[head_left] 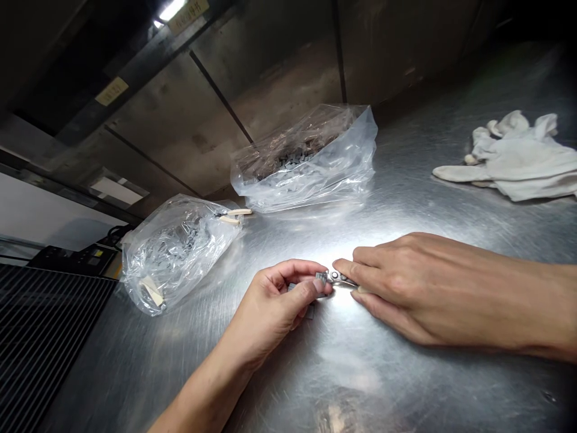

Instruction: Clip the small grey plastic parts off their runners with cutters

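My left hand (282,300) pinches a small grey part (321,277) between thumb and fingers, low over the steel table. More grey pieces peek out under the fingers of that hand, partly hidden. My right hand (406,288) is closed around small metal pliers (336,276); the rivets by the jaws show, while most of the handles are covered by the fingers. The jaws meet the edge of the grey part, and I cannot tell whether they grip it.
On the steel table (387,385), two clear plastic bags of small grey parts stand at the back: one in the middle (338,180), one left (198,270). Cream-handled pliers (232,218) lie at the left bag. A white work glove (518,162) rests at the right. Metal panels rise behind.
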Demonstrator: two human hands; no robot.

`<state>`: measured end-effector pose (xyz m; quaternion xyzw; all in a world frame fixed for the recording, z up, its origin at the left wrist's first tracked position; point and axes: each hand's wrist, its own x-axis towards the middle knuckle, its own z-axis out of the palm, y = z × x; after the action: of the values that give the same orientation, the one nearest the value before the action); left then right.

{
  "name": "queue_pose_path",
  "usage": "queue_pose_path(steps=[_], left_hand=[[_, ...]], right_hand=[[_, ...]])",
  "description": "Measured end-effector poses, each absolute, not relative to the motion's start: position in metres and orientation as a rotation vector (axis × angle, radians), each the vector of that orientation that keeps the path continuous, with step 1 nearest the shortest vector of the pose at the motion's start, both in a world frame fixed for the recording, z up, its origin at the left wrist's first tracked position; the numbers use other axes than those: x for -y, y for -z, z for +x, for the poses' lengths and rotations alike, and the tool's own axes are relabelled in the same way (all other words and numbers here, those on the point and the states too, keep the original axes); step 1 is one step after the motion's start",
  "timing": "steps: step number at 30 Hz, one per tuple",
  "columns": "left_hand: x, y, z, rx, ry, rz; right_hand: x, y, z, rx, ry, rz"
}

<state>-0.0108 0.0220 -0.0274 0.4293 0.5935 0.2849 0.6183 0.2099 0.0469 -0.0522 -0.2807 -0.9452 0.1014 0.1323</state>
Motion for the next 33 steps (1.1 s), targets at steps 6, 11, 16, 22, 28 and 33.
queue_pose_path(steps=[6,11,16,22,28,33], left_hand=[[-0.022,0.027,-0.012,-1.354,-0.66,0.973],[-0.023,0.027,-0.013,-1.357,-0.655,0.965],[-0.023,0.028,-0.014,-1.365,-0.638,0.973],[-0.022,0.028,-0.014,-1.376,-0.641,0.981],[-0.023,0.028,-0.016,-1.316,-0.703,0.918],[-0.027,0.026,-0.021,-1.178,-0.791,0.662]], right_hand=[[-0.049,0.054,0.209,2.733,-0.322,-0.838],[-0.049,0.054,0.209,2.726,-0.304,-0.817],[-0.053,0.054,0.212,2.703,-0.303,-0.805],[-0.062,0.054,0.218,2.646,-0.308,-0.852],[-0.06,0.052,0.217,2.653,-0.317,-0.905],[-0.06,0.053,0.218,2.613,-0.311,-0.9]])
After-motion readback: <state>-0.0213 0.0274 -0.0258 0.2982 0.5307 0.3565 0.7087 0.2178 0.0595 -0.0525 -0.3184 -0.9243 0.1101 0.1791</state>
